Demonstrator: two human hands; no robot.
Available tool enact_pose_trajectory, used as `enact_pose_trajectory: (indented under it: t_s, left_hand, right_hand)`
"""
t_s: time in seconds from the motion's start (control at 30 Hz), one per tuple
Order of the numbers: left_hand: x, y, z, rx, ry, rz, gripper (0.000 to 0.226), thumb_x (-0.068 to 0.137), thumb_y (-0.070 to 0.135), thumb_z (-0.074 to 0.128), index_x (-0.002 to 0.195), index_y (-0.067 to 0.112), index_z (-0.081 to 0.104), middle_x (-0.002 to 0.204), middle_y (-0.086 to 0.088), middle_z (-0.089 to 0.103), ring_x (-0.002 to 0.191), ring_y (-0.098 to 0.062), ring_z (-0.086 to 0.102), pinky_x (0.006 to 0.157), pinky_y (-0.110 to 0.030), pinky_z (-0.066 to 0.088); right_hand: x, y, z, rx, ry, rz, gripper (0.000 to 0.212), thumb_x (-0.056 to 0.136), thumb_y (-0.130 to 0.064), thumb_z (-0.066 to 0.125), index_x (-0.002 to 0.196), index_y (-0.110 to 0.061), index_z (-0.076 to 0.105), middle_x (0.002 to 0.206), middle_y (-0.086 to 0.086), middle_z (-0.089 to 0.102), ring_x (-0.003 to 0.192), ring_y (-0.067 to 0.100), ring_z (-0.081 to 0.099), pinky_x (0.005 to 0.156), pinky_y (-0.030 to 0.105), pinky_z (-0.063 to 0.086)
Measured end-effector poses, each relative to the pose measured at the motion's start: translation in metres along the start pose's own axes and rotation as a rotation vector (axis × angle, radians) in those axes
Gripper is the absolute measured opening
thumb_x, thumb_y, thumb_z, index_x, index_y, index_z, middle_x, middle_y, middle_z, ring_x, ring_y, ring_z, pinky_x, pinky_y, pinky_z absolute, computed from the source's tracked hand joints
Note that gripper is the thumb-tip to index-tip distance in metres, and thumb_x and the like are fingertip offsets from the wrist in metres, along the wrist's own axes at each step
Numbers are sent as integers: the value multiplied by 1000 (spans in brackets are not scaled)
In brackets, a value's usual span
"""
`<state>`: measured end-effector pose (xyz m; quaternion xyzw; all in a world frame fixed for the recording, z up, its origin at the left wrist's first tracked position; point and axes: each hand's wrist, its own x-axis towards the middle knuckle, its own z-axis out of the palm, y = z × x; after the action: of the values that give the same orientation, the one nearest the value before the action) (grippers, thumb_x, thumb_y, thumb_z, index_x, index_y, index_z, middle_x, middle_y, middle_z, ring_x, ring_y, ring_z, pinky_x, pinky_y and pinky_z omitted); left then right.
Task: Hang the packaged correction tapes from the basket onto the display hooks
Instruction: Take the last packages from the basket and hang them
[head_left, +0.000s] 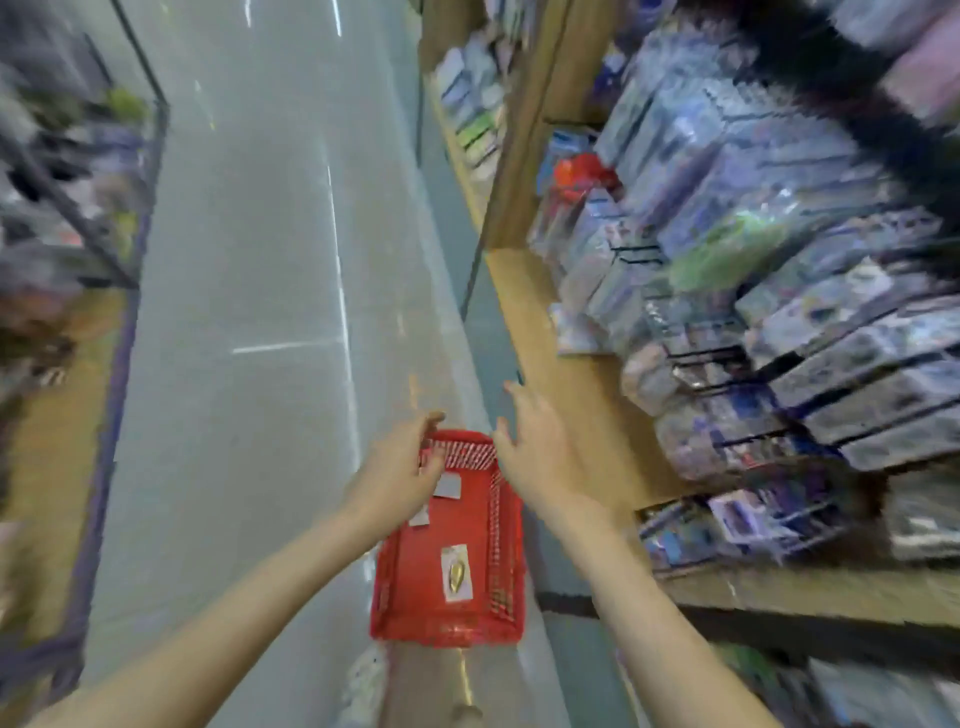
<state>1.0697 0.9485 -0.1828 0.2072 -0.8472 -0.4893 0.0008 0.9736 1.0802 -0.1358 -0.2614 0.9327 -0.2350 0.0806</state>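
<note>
Packages (456, 574) lie flat in the red basket (447, 631) on the floor, its long side running away from the person, right under both hands. The left hand (402, 470) is curled at the far end just beside one package, but blur hides whether it grips; the right hand (535, 447) is spread open above the right rim, nearer the hooks (711, 354).

Left hand (400, 473) partly hides a blurred packet (449, 487), possibly correction tape.
</note>
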Motion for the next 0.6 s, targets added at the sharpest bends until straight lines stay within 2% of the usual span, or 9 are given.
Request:
enact_pose_trajectory:
  t_s: [0.07, 0.13, 0.23, 0.33, 0.43, 0.5, 0.6]
  left_hand:
    - [12, -68, 47, 9, -35, -129, 43, 84, 35, 42, 123, 18, 52, 113, -7, 60, 100, -26, 60, 87, -44, 50]
    - [22, -136, 103, 31, -73, -252, 41, 82, 30, 41, 118, 15, 52, 111, -11, 61, 100, -29, 59, 86, -47, 50]
    - [37, -227, 186, 75, -96, -380, 49, 85, 25, 44, 132, 14, 47, 124, -13, 56, 114, -32, 55, 95, -47, 45]
    - [60, -308, 262, 156, -145, -487, 53, 95, 14, 46, 146, 15, 33, 138, -11, 43, 127, -29, 44, 103, -38, 34]
    - [95, -387, 331, 206, -153, -553, 59, 95, 12, 45, 150, 20, 25, 147, -13, 31, 133, -30, 36, 108, -40, 34]
    - [119, -439, 369, 298, -163, -575, 65, 94, 11, 46, 151, 22, 19, 152, -15, 21, 137, -32, 30, 110, -41, 31]
    - [154, -502, 414, 462, -159, -573, 69, 94, 15, 46, 153, 24, 13, 158, -20, 5, 143, -35, 17, 115, -41, 20]
  right_hand:
    - [-2, 41, 69, -12, -147, 68, 40, 89, -8, 53, 128, -2, 54, 122, 19, 58, 117, 34, 52, 100, 39, 39]
    - [-11, 91, 138, -8, -245, 133, 46, 91, -10, 51, 137, -5, 46, 129, 15, 53, 123, 30, 47, 103, 35, 33]
    - [-28, 169, 244, -3, -367, 250, 54, 92, -11, 50, 144, -8, 37, 136, 12, 47, 128, 27, 42, 107, 35, 31]
    - [-39, 246, 347, -12, -466, 363, 58, 93, -12, 49, 147, -13, 30, 141, 8, 43, 131, 25, 38, 108, 34, 30]
    - [-44, 313, 445, -7, -538, 439, 64, 93, -13, 52, 150, -10, 23, 144, 11, 40, 135, 26, 34, 109, 33, 27]
    - [-46, 350, 505, -20, -605, 473, 71, 94, -22, 55, 151, -10, 16, 146, 13, 38, 136, 28, 34, 108, 34, 29]
    - [-48, 388, 579, -80, -704, 455, 92, 89, -39, 63, 154, -15, 3, 148, 13, 29, 136, 30, 30, 106, 37, 31]
